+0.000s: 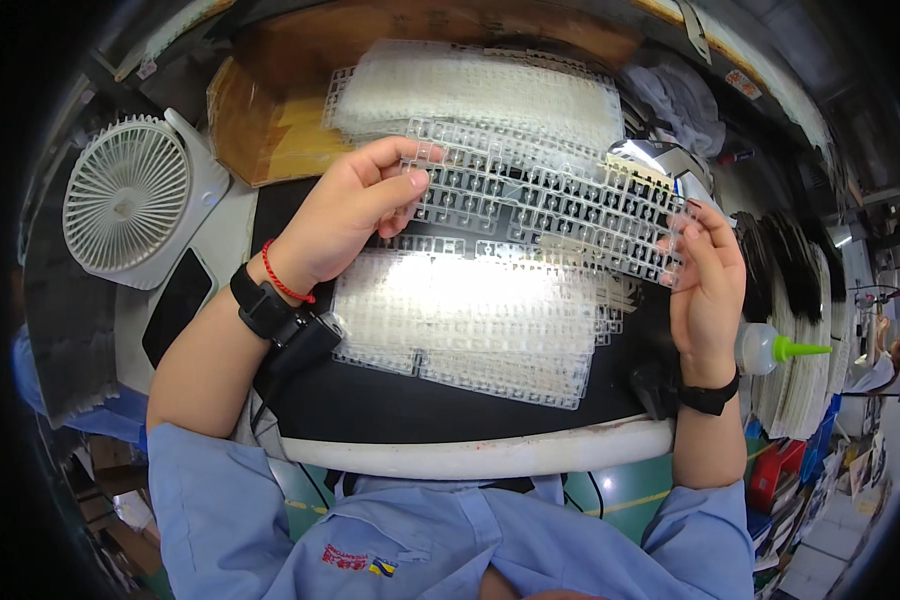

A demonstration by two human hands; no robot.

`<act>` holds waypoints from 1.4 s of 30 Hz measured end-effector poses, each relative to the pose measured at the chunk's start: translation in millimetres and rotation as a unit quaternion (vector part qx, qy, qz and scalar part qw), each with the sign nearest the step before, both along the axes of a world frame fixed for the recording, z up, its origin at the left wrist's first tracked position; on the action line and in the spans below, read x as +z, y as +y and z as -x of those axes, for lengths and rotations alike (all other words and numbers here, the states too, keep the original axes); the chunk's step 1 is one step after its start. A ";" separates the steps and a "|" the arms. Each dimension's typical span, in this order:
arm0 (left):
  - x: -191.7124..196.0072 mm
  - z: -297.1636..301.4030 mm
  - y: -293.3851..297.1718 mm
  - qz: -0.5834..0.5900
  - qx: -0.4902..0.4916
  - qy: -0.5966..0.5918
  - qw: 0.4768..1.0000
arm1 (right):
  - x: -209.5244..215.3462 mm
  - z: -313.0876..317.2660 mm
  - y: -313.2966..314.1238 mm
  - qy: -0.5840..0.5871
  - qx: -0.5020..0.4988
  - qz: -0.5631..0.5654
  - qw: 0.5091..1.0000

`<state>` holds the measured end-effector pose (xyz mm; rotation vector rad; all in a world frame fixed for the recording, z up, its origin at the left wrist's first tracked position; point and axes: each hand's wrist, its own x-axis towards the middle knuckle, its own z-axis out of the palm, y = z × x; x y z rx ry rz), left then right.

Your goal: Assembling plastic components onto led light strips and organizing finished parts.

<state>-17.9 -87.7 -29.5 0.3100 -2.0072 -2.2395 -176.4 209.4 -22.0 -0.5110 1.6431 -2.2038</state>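
Held up between both hands is a clear plastic lattice sheet [550, 205], a flat grid with rows of small openings, sloping down toward the right. My left hand [355, 200] pinches its left end between thumb and fingers. At the other end my right hand [708, 260] grips the edge, its fingers partly behind the sheet. Below the held sheet lies a stack of similar translucent sheets [460, 310] on the black work surface [370, 405], with bright glare across its middle. A taller stack of the same sheets [480, 90] lies behind it.
A white fan [128, 195] and a dark phone [178, 305] are at the left. An open cardboard box [260, 130] stands behind. To the right are a bottle with a green nozzle [760, 350] and piled sheets [795, 390]. A white padded edge [480, 455] borders the front.
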 end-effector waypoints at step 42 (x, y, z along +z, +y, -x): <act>-12.8 3.6 -37.1 -0.061 0.162 0.095 0.980 | 9.0 -13.8 -3.4 0.303 0.169 -0.376 0.859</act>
